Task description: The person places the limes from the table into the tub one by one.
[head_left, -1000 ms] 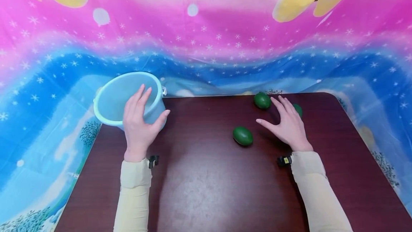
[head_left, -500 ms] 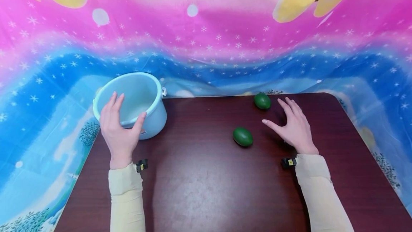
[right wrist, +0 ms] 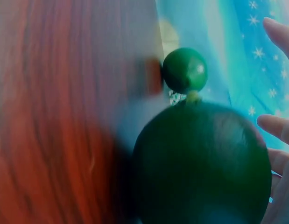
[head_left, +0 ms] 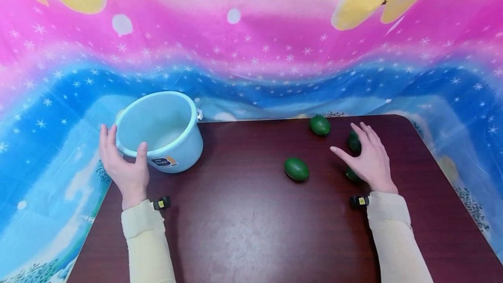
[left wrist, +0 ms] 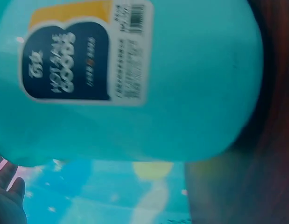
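Observation:
A light blue bucket (head_left: 184, 152) stands upright at the back left of the table, its label showing in the left wrist view. My left hand (head_left: 127, 178) is at the bucket's left side, fingers spread and thumb near the front rim; I cannot tell whether it touches. Over at the right, my right hand (head_left: 371, 163) hovers with fingers apart, holding nothing. Partly hidden beneath it are an avocado (head_left: 353, 141) and a nearer avocado (head_left: 352, 175). Another avocado (head_left: 296, 169) lies mid-table, and one more avocado (head_left: 320, 125) is by the back edge. A large avocado (right wrist: 200, 163) fills the right wrist view.
The dark red-brown wooden table (head_left: 243, 226) has a rounded back right corner. Behind and beside it hangs a printed cloth (head_left: 259, 56) in pink and blue. Each wrist wears a small black camera, such as the left wrist camera (head_left: 161, 203).
My left hand has moved left and nearer to me, from in front of the bucket to its left side. The right hand has shifted right and nearer, uncovering parts of two avocados.

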The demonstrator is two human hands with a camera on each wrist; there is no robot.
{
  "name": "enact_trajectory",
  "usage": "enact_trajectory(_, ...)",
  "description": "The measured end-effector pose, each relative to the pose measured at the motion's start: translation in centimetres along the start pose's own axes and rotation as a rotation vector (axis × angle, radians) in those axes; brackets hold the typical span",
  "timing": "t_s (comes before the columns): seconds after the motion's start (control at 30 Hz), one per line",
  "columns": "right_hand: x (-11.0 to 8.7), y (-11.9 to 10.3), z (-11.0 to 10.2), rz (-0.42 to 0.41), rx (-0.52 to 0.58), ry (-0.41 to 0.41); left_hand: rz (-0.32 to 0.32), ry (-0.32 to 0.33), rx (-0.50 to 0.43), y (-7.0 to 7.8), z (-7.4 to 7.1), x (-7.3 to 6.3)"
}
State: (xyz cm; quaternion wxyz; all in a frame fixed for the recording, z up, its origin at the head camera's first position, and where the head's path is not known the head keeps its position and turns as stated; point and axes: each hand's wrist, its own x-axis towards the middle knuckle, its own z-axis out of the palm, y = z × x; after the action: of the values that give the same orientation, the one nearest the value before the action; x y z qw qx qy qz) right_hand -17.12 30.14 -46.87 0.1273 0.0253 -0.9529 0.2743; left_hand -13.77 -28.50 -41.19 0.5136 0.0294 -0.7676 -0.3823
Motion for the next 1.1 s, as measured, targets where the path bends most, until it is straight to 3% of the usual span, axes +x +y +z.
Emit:
enact_trajectory(0.2, -0.4, 0.6, -0.1, 0.012, 0.020, 0.010, -0.039, 0.018, -0.083, 1.4, -0.1, -0.4)
enact_trajectory(0.33, -0.6, 1.0, -0.1, 0.016, 0.021, 0.023, -0.037, 0.005, -0.113, 1.5, 0.1, -0.8)
enact_trajectory(0.7, -1.1, 1.8, -0.2, 0.035, 0.027, 0.042, 0.006, -0.013, -0.127, 0.5, -0.1, -1.4)
enact_trajectory(1.1, -1.6, 2.5, -0.2, 0.046, 0.031, 0.035, 0.018, -0.016, -0.120, 1.7, -0.3, -2.6)
